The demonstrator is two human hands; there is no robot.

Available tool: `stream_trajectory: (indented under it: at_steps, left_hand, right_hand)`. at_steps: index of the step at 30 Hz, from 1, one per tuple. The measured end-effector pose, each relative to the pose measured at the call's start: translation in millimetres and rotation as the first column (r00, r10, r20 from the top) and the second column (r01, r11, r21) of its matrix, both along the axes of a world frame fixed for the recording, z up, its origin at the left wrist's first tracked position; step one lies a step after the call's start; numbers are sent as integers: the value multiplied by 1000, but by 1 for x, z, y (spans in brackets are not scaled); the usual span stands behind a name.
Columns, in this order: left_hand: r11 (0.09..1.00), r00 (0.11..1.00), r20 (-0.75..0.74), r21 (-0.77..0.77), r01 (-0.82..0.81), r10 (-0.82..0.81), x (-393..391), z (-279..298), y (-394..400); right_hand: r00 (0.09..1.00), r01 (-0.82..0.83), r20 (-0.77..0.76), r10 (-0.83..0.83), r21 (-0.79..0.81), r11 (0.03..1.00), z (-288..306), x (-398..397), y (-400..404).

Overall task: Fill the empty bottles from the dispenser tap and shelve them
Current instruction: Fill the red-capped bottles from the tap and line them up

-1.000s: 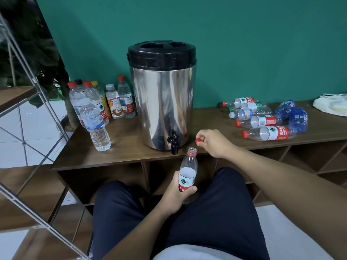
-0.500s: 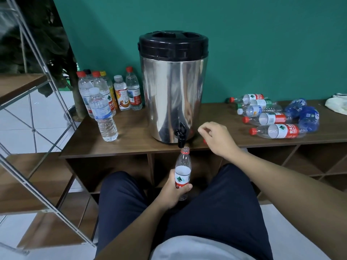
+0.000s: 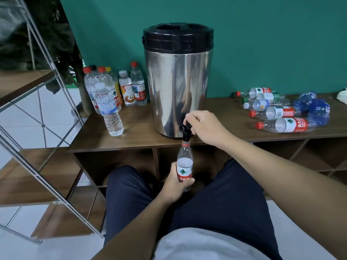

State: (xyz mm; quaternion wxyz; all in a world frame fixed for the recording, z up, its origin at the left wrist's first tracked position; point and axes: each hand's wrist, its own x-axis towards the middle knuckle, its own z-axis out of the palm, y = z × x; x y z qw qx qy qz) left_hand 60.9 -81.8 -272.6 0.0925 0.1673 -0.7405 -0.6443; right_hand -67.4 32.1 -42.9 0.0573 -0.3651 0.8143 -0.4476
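**Bottle held upright under the tap**

An open bottle (image 3: 185,167) is held in the left hand (image 3: 175,186), whose grip is wrapped round the lower half, across the red band of the label; the fingers are curled round the front and the base of the bottle is hidden behind them. Most of the bottle rises above the grip. Its long axis is kept close to vertical, and the uncapped neck points straight up, meeting the black spout of the tap (image 3: 185,129) directly above. No water level can be made out inside it.

The tap lever is pinched from the right by the right hand (image 3: 205,126), fingertips closed on its top and the wrist resting over the edge of the bench (image 3: 139,136). Whether anything else is kept in that palm cannot be told.

Behind the right grip the steel dispenser (image 3: 178,87) with its black lid is seen standing on the bench. To the left of both grips a cluster of upright capped bottles (image 3: 112,87) is set, one clear bottle (image 3: 109,109) standing nearer the front edge. Well to the right of the grips, a heap of empty bottles (image 3: 281,111) is laid on its side, the caps pointing left. At the far left, a metal-framed shelf (image 3: 28,85) with wooden boards is seen.
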Motion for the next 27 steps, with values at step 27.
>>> stream_trajectory:
  at_steps: [27]
  left_hand:
    - [998, 999, 44, -61, -10, 13, 10, -10, -3]
  right_hand:
    - [833, 214, 554, -8, -310, 926, -173, 53, 25]
